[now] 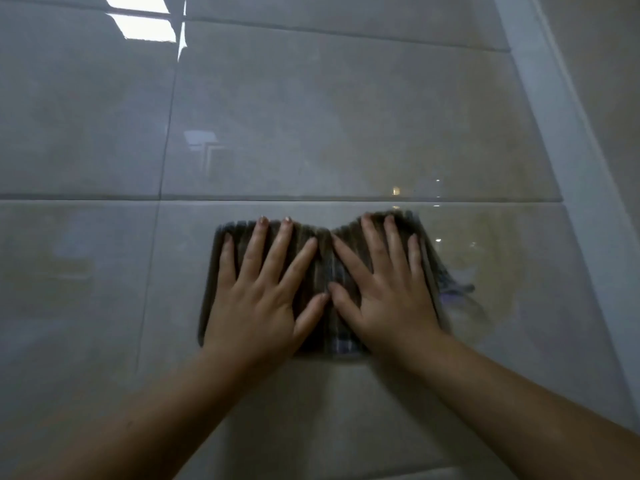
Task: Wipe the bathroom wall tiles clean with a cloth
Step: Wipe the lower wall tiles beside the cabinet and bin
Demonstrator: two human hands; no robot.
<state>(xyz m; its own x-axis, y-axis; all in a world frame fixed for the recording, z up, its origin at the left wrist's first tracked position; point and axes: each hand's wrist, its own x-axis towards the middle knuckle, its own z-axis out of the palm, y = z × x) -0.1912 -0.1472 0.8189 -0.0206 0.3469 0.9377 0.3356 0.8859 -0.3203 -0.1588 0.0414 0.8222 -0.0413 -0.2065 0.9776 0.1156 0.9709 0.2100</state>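
Note:
A dark striped cloth (323,271) lies flat against the glossy grey wall tiles (277,116), just below a horizontal grout line. My left hand (263,292) presses on the cloth's left half with fingers spread. My right hand (384,289) presses on its right half, fingers spread too. The thumbs nearly touch at the cloth's middle. The cloth's right edge is blurred and a loose corner trails out at the lower right. Both palms hide much of the cloth.
A pale corner strip (561,133) runs down the right, where a beige side wall (609,81) meets the tiles. A bright window reflection (145,26) shows at the top left. A vertical grout line (162,168) passes left of the cloth.

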